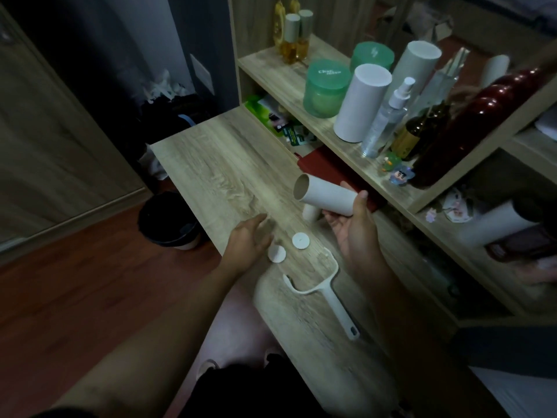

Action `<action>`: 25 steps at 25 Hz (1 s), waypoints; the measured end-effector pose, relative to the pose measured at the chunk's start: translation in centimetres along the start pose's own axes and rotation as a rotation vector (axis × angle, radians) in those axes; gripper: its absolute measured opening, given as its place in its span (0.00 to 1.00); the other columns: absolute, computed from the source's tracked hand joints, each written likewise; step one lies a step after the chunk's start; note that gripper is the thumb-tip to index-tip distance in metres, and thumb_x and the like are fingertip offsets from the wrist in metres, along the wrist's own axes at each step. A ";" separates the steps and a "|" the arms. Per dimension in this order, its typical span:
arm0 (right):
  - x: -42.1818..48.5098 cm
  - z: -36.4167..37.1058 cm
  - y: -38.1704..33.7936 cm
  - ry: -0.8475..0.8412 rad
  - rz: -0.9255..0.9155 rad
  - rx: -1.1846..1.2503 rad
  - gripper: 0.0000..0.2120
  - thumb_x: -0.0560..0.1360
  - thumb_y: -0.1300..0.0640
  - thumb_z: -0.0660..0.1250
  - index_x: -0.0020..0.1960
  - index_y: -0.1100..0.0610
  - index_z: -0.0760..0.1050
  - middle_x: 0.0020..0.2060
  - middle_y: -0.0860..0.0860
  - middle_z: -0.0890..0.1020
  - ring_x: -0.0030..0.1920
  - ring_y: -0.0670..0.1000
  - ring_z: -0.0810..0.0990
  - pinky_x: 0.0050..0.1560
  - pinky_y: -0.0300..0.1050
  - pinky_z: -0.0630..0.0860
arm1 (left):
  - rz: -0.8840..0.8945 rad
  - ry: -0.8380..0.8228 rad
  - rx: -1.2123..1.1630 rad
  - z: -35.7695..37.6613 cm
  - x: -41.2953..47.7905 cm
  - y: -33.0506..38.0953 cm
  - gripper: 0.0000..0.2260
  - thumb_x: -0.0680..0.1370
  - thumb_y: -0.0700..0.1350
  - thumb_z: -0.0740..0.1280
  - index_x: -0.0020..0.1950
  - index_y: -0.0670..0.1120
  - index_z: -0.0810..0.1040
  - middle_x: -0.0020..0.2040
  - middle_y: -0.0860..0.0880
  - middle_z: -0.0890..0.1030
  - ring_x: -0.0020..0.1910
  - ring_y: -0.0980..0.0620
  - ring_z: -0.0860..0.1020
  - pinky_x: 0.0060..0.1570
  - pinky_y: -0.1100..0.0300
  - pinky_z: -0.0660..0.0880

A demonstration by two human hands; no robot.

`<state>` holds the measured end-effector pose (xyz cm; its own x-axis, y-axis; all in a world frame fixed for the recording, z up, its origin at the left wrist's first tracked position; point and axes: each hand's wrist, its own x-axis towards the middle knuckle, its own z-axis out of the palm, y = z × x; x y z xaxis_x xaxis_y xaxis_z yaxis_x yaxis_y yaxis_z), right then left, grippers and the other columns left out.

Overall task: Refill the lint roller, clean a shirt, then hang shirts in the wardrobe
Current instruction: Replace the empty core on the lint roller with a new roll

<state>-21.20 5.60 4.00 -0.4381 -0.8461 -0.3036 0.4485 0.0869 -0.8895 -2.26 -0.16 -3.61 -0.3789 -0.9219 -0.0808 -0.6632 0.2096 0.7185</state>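
My left hand (250, 239) is open, fingers loose, over the wooden desk (211, 176) beside two white round caps (299, 240). The bare lint roller handle (338, 310) lies on the desk between my arms. My right hand (355, 227) grips a hollow pale tube (325, 196) above the desk.

A wooden table (211, 164) is seen under both hands. Two white things are laid on it by the left hand (250, 241): one cap (277, 254) just beside it, and the other cap (299, 240) between the two hands. A white roller handle (327, 292) is laid just below the right hand (355, 233), nearer the person. A small roll (310, 212) is stood under the tube (327, 194) held in that hand. Past it, a shelf (289, 82) is filled with jars (325, 92), big rolls (360, 104) and bottles (385, 122).
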 end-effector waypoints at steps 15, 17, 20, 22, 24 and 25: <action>6.3 31.3 15.8 -0.030 0.152 0.056 0.22 0.82 0.49 0.47 0.68 0.61 0.65 0.61 0.60 0.71 0.51 0.51 0.77 0.50 0.41 0.78 | -0.182 0.059 0.068 -22.9 6.6 -26.7 0.22 0.78 0.45 0.65 0.70 0.40 0.69 0.67 0.39 0.74 0.66 0.40 0.72 0.64 0.55 0.67; 7.7 34.8 19.7 -0.003 0.191 0.033 0.21 0.82 0.50 0.48 0.69 0.61 0.64 0.63 0.61 0.70 0.54 0.53 0.76 0.55 0.46 0.76 | -0.234 0.021 0.076 -24.3 8.0 -31.6 0.22 0.77 0.45 0.65 0.69 0.39 0.70 0.62 0.36 0.77 0.62 0.38 0.75 0.60 0.53 0.69; 10.5 36.9 26.8 0.026 0.274 -0.149 0.17 0.82 0.53 0.50 0.67 0.60 0.65 0.62 0.59 0.70 0.52 0.52 0.75 0.53 0.46 0.79 | -0.322 -0.021 0.088 -24.4 10.3 -38.7 0.22 0.78 0.45 0.65 0.69 0.38 0.69 0.63 0.36 0.76 0.61 0.38 0.75 0.58 0.54 0.70; 12.8 36.8 32.9 0.027 0.303 -0.343 0.22 0.80 0.47 0.52 0.68 0.59 0.65 0.64 0.59 0.71 0.58 0.54 0.75 0.63 0.54 0.73 | -0.355 -0.050 0.097 -22.8 12.1 -43.7 0.22 0.78 0.46 0.65 0.70 0.39 0.69 0.63 0.37 0.77 0.60 0.38 0.76 0.56 0.54 0.71; 14.9 36.3 37.8 0.090 0.349 -0.329 0.22 0.79 0.45 0.54 0.68 0.55 0.66 0.67 0.58 0.70 0.64 0.56 0.72 0.66 0.59 0.70 | -0.404 -0.061 0.088 -20.7 14.2 -48.2 0.22 0.78 0.46 0.65 0.70 0.39 0.68 0.62 0.37 0.78 0.58 0.38 0.77 0.54 0.55 0.71; 16.3 36.2 40.6 0.127 0.370 -0.297 0.20 0.79 0.46 0.55 0.67 0.55 0.66 0.66 0.58 0.70 0.64 0.57 0.72 0.65 0.58 0.71 | -0.426 -0.052 0.084 -19.3 15.4 -51.0 0.22 0.78 0.46 0.64 0.70 0.39 0.68 0.61 0.37 0.78 0.57 0.38 0.77 0.52 0.55 0.71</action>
<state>18.01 -23.73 -24.68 -0.3909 -0.6608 -0.6408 0.3584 0.5320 -0.7672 38.17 -31.34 -28.13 -0.0912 -0.9145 -0.3941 -0.8169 -0.1576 0.5548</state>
